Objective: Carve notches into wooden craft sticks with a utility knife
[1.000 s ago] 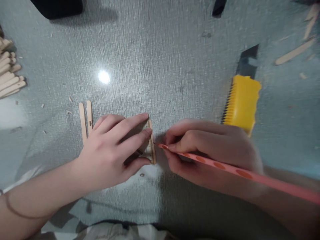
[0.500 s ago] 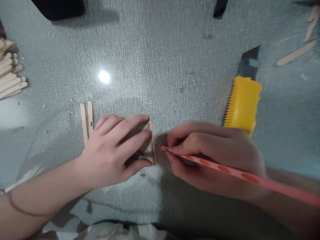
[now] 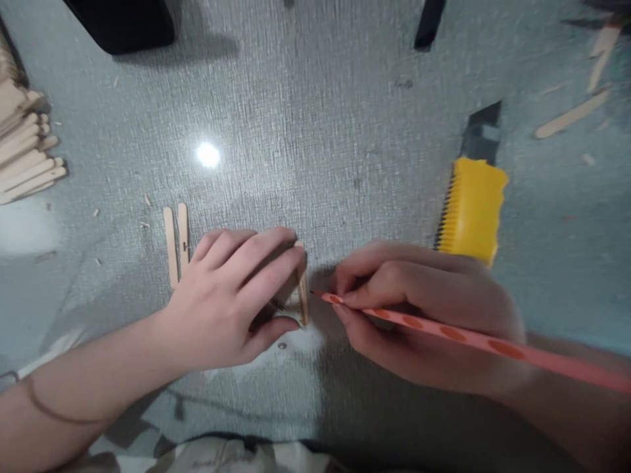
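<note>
Toward the table's [image 3: 345,157] left edge, stacked craft sticks [image 3: 32,154]; toward its far left corner, a black object [image 3: 123,23]; nearer in, two loose sticks [image 3: 170,246] side by side, just beside the left hand [image 3: 227,299]. Toward the right edge, a yellow cutter [image 3: 476,207], dark blade [image 3: 486,113] pointing to the far edge, just past the right hand [image 3: 428,295] and partly behind it; beyond, a dark strip [image 3: 428,26], another craft stick [image 3: 572,115] and wood scraps [image 3: 602,56] by the far right corner. Cupping a small stick piece [image 3: 302,299] toward the near edge with the left hand, thumb at its near end, fingers bent over its far end. Pinching a pink pencil [image 3: 470,338] close to its point between right thumb and fingers, tip just beside the piece. Compared with a second ago, pencil drawn slightly back, leaving a narrow gap at the piece's side; whole view slightly shifted, loose sticks and cutter otherwise as before. Hidden under the left palm, much of the piece, hard to make out in shape; covered too, near ends of the loose sticks and cutter. Cut off by the view's border, pencil's back end, black object and stack.
</note>
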The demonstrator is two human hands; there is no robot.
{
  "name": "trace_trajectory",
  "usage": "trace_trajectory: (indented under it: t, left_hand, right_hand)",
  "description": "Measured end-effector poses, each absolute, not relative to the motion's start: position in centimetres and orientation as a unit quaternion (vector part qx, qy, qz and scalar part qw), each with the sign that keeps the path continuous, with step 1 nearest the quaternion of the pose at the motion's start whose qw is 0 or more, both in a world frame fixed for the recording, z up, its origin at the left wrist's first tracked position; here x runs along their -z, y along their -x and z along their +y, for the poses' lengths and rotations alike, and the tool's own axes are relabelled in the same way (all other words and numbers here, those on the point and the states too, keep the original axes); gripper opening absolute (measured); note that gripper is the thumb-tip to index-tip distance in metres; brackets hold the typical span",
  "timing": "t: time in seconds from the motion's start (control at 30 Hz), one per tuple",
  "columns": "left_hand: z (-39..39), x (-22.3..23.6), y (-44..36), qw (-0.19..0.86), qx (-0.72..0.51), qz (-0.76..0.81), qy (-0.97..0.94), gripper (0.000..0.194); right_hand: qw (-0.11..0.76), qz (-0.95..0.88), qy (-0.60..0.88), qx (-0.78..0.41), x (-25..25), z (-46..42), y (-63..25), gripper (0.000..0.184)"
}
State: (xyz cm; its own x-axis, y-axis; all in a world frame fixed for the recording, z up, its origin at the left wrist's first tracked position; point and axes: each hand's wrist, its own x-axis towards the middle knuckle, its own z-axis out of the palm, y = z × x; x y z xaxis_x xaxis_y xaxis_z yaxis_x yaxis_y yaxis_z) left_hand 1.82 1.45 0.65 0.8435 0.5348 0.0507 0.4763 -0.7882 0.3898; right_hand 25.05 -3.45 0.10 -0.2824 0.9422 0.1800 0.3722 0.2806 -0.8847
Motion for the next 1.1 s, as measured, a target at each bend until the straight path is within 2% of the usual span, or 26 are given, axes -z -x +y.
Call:
trace_trajectory:
  t: [0.3,0.4,0.47,0.5,0.57,0.63,0.77,0.87,0.97,1.1]
  left_hand:
    - [1.5,-0.3,-1.7,0.211,-0.105,0.286,-0.929,0.072]
    - [1.7,-0.3,-1.5,0.245,-0.154,0.269,-0.919,0.044]
    - [1.9,-0.5,-1.5,0.311,-0.174,0.263,-0.897,0.021]
    - [2.0,-0.7,-1.5,0.355,-0.177,0.263,-0.88,0.016]
    - [2.0,-1.2,-1.7,0.433,-0.175,0.277,-0.84,0.015]
    - [1.8,-1.6,-1.9,0.462,-0.18,0.305,-0.813,0.017]
    - [0.7,-2.1,-2.2,0.425,-0.198,0.382,-0.797,0.016]
    - [0.1,-2.0,-2.3,0.384,-0.226,0.387,-0.807,0.017]
    - [0.5,-1.8,-2.1,0.356,-0.235,0.367,-0.827,0.017]
    - [1.7,-1.3,-1.5,0.248,-0.24,0.338,-0.876,0.037]
  right_hand:
    - [0.379,-0.708,0.459,-0.379,-0.1,-3.5,-25.1,0.02]
    - [0.379,-0.703,0.466,-0.382,-0.1,-3.6,-25.1,0.021]
    - [0.385,-0.698,0.468,-0.381,-0.1,-3.7,-25.2,0.021]
    - [0.389,-0.694,0.471,-0.38,-0.1,-3.8,-25.4,0.021]
    - [0.404,-0.682,0.477,-0.378,0.0,-4.0,-25.8,0.019]
    - [0.412,-0.684,0.474,-0.371,0.1,-4.3,-26.1,0.018]
    - [0.384,-0.746,0.433,-0.329,0.1,-4.5,-26.0,0.028]
    - [0.364,-0.783,0.381,-0.329,0.3,-4.4,-25.4,0.018]
    - [0.367,-0.769,0.345,-0.395,0.6,-4.3,-25.3,0.013]
    - [0.37,-0.742,0.388,-0.402,0.7,-4.5,-26.0,0.022]
